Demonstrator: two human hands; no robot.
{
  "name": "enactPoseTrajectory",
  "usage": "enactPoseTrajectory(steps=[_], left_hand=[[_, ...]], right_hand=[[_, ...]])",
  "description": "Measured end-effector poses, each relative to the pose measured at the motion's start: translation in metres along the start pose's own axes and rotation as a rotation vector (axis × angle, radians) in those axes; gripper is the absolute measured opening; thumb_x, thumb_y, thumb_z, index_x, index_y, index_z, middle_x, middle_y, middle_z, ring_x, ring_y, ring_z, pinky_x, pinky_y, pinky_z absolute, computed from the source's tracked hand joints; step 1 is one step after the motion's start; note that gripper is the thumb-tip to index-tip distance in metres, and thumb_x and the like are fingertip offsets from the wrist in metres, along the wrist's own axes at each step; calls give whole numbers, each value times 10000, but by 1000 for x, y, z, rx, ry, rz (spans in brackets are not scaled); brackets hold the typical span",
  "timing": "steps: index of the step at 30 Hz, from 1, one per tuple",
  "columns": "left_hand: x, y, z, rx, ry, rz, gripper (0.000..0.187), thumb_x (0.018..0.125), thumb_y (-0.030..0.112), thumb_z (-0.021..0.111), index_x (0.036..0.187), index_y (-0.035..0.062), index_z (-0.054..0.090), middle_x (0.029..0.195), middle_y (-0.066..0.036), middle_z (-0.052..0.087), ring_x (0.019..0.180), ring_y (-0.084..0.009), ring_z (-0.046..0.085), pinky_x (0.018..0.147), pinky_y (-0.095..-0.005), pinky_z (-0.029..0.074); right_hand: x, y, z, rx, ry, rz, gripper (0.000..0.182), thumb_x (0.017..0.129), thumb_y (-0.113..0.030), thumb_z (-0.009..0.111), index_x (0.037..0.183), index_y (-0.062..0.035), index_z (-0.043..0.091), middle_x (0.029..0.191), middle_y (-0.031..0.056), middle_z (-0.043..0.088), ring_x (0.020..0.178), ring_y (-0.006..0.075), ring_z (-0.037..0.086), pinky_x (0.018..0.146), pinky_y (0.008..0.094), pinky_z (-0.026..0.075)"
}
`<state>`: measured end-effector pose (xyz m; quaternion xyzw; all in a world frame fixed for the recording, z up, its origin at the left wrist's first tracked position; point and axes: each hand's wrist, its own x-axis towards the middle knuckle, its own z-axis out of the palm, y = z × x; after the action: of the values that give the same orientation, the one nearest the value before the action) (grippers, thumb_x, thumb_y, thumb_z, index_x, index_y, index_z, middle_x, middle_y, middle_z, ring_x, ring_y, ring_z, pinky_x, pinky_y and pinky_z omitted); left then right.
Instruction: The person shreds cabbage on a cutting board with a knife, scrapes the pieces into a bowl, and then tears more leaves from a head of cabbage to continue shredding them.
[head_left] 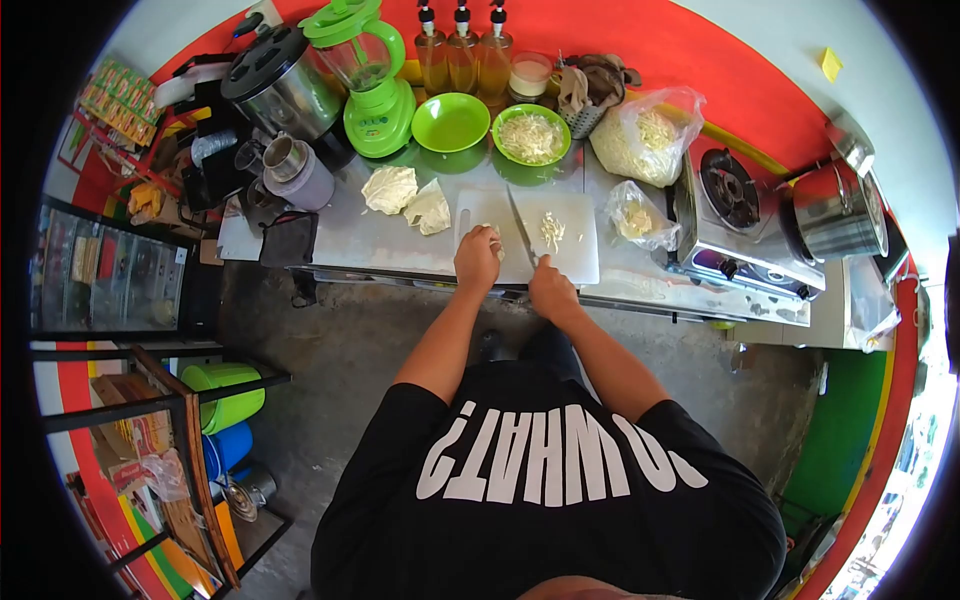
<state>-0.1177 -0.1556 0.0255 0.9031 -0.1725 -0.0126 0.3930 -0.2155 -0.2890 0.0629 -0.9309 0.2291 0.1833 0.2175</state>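
Note:
A white cutting board (580, 262) lies on the metal counter in front of me. My right hand (553, 291) grips the handle of a kitchen knife (521, 220), whose blade points away across the board. To the left of the blade, my left hand (478, 260) is closed over a pale piece of cabbage (497, 235), mostly hidden under the fingers. Shredded cabbage (551, 230) sits in a small pile right of the knife. Two larger cabbage pieces (389, 189) rest on the counter left of the board.
Behind the board stand an empty green bowl (450, 124), a green bowl of shreds (531, 136) and a green blender (379, 115). A full plastic bag (640, 140) and a smaller bag (636, 217) lie right, beside the gas stove (733, 190). Pump bottles (463, 62) line the red wall.

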Motion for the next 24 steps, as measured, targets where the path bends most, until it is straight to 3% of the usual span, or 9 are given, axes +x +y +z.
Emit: enactPoseTrajectory(steps=[3, 9, 15, 22, 24], left_hand=[[-5, 8, 0, -56, 90, 9, 166, 825, 23, 673, 983, 73, 681, 1106, -71, 657, 1022, -329, 632, 842, -453, 527], [-7, 7, 12, 160, 56, 14, 210, 841, 35, 637, 1019, 95, 729, 1138, -57, 674, 1076, -302, 622, 883, -429, 537], [-3, 21, 23, 216, 106, -78, 172, 867, 137, 599, 911, 41, 735, 1106, -87, 691, 1082, -313, 617, 910, -435, 540], [3, 32, 32, 272, 98, -259, 151, 848, 40, 607, 916, 29, 741, 1079, -107, 683, 1066, -323, 631, 908, -431, 542], [4, 34, 33, 298, 99, -293, 165, 844, 14, 600, 923, 28, 744, 1078, -110, 682, 1066, -324, 633, 908, -429, 542]], right_hand=[[5, 6, -9, 20, -7, -35, 289, 940, -127, 474, 1175, 35, 430, 1031, 354, 679, 985, 505, 678, 894, 572, 525], [14, 3, -18, -124, -49, -246, 299, 945, -116, 465, 1202, 33, 437, 996, 329, 693, 920, 489, 699, 848, 546, 554], [27, 11, -34, -297, -127, -432, 298, 935, -78, 505, 1202, 41, 442, 977, 298, 707, 916, 446, 720, 821, 512, 575], [37, 12, -56, -327, -209, -565, 292, 925, -71, 529, 1173, 58, 446, 1001, 310, 705, 925, 450, 719, 840, 508, 570], [43, 11, -53, -309, -239, -519, 271, 957, -78, 482, 1195, 48, 453, 1021, 295, 712, 973, 431, 716, 869, 481, 563]])
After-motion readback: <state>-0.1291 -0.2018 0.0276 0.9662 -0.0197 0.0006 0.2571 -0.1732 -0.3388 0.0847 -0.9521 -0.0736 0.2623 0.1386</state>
